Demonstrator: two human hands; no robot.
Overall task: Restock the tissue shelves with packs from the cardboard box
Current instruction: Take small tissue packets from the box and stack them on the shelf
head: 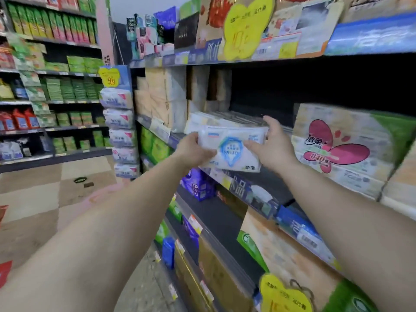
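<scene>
Both hands point(234, 149) hold pack point(231, 152) at shelf point(265, 176) edge.

- I hold a pack point(231, 150) between my left hand point(193, 152) and right hand point(270, 147), at the shelf point(265, 176) edge.
- Behind it lies a stack point(225, 121).
- A flowered pack point(342, 147) sits right of it.

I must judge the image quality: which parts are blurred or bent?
Head view: wide-angle bending curves the shelf edge; the yellow price tag is smeared and unreadable; the white tissue pack held by both hands is fairly sharp.
</scene>
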